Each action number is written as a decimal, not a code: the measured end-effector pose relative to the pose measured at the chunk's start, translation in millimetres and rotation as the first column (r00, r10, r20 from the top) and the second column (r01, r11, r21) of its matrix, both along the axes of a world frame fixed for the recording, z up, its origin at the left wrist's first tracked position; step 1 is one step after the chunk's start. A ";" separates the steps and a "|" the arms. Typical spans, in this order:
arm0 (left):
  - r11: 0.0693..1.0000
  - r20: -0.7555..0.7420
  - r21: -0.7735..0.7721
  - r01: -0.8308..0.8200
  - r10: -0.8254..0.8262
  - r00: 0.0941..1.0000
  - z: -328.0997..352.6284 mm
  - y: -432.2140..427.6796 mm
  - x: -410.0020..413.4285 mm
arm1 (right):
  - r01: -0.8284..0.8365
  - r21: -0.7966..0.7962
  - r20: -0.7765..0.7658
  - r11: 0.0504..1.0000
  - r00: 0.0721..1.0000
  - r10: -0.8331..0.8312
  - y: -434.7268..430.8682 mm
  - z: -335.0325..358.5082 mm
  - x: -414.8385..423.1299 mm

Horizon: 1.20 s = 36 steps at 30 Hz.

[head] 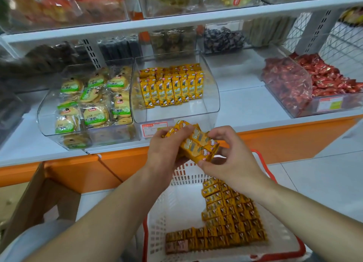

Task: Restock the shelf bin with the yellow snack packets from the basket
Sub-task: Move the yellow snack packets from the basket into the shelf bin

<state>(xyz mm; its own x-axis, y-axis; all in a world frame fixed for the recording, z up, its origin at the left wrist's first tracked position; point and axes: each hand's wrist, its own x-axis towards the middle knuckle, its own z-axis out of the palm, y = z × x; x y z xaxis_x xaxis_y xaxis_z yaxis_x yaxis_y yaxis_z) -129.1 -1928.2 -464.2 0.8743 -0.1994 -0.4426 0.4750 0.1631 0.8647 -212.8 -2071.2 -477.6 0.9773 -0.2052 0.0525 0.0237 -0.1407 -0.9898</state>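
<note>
A stack of several yellow snack packets point(198, 143) is held between both hands above the basket, just in front of the shelf edge. My left hand point(167, 147) grips the stack from the left, and my right hand point(227, 155) pinches its right end. The clear shelf bin point(211, 96) stands on the lower shelf behind them, with rows of upright yellow packets point(171, 86) at its back and bare floor at its front. The white basket with a red rim point(176, 202) sits below, with many yellow packets point(229, 216) lying along its right side and bottom.
A clear bin of green-labelled biscuit packs point(88, 100) stands left of the yellow bin, and a bin of red sweets point(306, 82) stands to the right. An orange shelf front point(121, 163) runs across. An open cardboard box point(37, 198) sits at lower left.
</note>
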 end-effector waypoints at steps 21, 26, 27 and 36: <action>0.982 0.256 0.174 0.069 -0.113 0.960 31.5 36.3 32.7 | 0.022 0.053 -0.051 0.998 0.999 -0.019 -32.3 29.4 10.0; 0.968 0.366 0.251 -0.008 -0.088 0.927 47.5 71.3 50.3 | -0.088 -0.115 -0.005 0.989 0.996 0.088 -9.2 62.1 59.6; 0.964 0.396 0.266 -0.028 -0.083 0.914 50.4 80.0 53.1 | -0.091 -0.132 0.008 0.987 0.996 0.093 -2.6 67.3 75.6; 0.885 0.525 0.418 -0.206 -0.051 0.850 47.1 147.2 70.9 | -0.074 -0.182 -0.059 0.980 0.996 0.064 43.6 36.5 235.6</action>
<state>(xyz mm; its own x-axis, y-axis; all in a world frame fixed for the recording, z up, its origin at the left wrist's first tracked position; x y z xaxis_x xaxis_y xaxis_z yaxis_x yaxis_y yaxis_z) -58.1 -1781.0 -417.1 0.9987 -0.0157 0.0475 -0.0500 -0.2805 0.9586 22.8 -2027.6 -441.1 0.9912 -0.1288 0.0312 -0.0119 -0.3205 -0.9472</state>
